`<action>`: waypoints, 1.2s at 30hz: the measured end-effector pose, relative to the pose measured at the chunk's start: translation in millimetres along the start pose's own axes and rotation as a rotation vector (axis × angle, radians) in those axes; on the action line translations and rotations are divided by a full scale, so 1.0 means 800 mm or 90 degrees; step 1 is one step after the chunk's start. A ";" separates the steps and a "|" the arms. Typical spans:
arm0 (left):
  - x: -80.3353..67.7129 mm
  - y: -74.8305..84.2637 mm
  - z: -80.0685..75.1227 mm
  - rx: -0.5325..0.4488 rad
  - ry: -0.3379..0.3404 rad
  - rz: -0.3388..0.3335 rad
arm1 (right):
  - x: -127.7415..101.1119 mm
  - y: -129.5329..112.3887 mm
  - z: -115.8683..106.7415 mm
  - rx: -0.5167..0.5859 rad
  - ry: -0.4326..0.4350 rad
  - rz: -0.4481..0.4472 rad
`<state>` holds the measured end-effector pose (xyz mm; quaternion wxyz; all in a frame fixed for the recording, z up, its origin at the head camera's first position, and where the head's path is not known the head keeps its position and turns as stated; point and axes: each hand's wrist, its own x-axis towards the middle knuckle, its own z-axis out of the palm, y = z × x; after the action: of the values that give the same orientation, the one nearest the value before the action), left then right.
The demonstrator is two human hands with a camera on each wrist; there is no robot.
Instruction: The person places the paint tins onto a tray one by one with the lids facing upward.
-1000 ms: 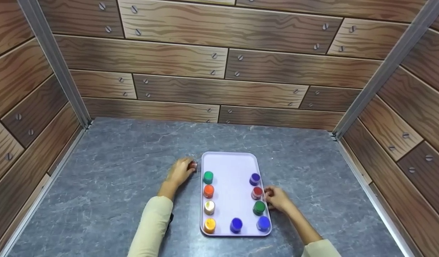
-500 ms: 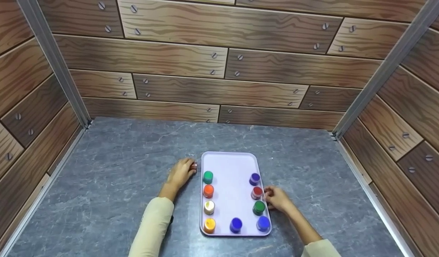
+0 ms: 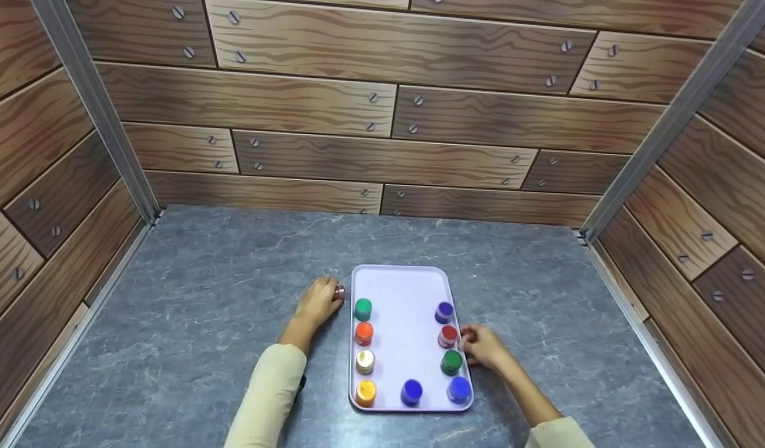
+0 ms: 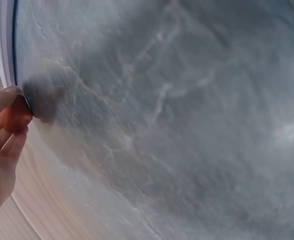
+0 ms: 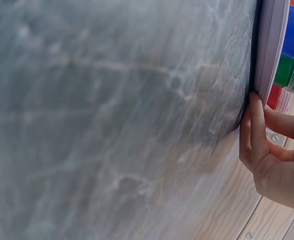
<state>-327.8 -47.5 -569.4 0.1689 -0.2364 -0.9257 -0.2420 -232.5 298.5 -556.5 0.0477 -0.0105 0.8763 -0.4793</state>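
Observation:
My left hand [image 3: 319,302] is just left of the pale lilac tray [image 3: 402,336], its fingers gripping a small brownish-red paint jar [image 3: 339,292]. In the left wrist view this jar [image 4: 16,116] sits between thumb and fingers, close to the tray's outer edge. Beside the tray's right side, my right hand [image 3: 483,346] holds the rim between thumb and fingers, near a dark red jar [image 3: 447,336]. Along the tray's left side stand a green jar [image 3: 363,309], an orange jar [image 3: 363,333], a white-and-gold jar [image 3: 365,361] and a yellow-orange jar [image 3: 365,393].
A purple jar [image 3: 444,312], a dark green jar [image 3: 451,362] and a blue jar [image 3: 459,390] line the tray's right side. Another blue jar [image 3: 411,392] stands at its near edge. Wood-patterned walls [image 3: 382,106] enclose the grey marbled tabletop [image 3: 233,267].
My left hand shifts slightly toward me, and more of the brownish-red jar shows beside its fingers. My right hand and the jars on the tray stay where they were.

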 end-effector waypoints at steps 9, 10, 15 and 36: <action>-0.003 0.007 -0.010 -0.025 0.040 -0.009 | 0.000 -0.001 -0.001 0.000 -0.012 -0.010; -0.003 0.009 -0.011 -0.028 0.042 -0.014 | 0.000 -0.001 -0.001 -0.001 -0.012 -0.009; -0.006 0.015 -0.016 -0.037 0.032 -0.041 | -0.001 0.000 0.000 -0.004 -0.006 -0.001; -0.014 0.047 -0.033 -0.112 0.066 -0.060 | 0.001 0.001 0.001 -0.005 -0.008 -0.005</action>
<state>-293.9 -36.4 -538.4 0.1835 -0.1941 -0.9009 -0.3421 -233.4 298.0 -557.5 0.0513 -0.0169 0.8780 -0.4756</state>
